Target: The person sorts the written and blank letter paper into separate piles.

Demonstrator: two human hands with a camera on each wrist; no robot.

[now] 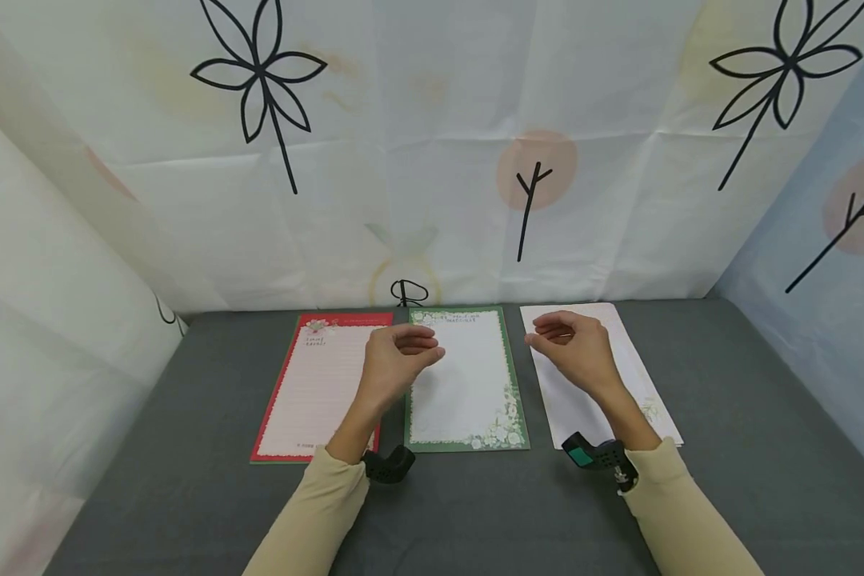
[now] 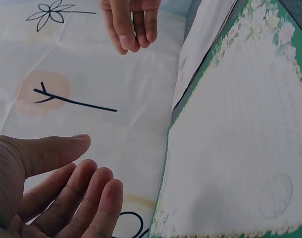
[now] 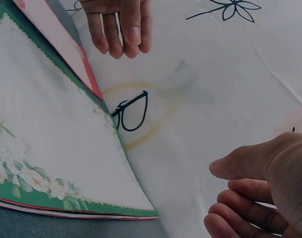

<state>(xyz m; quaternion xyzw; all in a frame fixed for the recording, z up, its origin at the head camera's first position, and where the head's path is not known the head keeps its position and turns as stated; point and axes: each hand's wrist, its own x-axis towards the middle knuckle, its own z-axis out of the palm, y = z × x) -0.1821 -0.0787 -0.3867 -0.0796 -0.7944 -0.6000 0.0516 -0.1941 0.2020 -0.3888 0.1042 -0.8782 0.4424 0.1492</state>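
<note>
My left hand (image 1: 398,362) hovers over the gap between a red-bordered sheet and a green-bordered one, fingers loosely bent, nothing in them. The red-bordered lined sheet (image 1: 324,400) lies at the left, partly covered by that hand and forearm. In the middle is the green-bordered sheet (image 1: 461,376), with white flowers at its lower right corner; the right wrist view shows more paper edges under it. Above a plain white sheet (image 1: 569,400) at the right, my right hand (image 1: 576,346) hangs with relaxed fingers and holds nothing. In the left wrist view, thumb and fingers (image 2: 109,203) stand apart.
All the paper lies on a dark grey cloth-covered table (image 1: 468,512). A white curtain (image 1: 432,200) with black plant drawings rises behind the back edge, and more fabric hangs at both sides. Each wrist wears a black band, such as the left one (image 1: 389,466).
</note>
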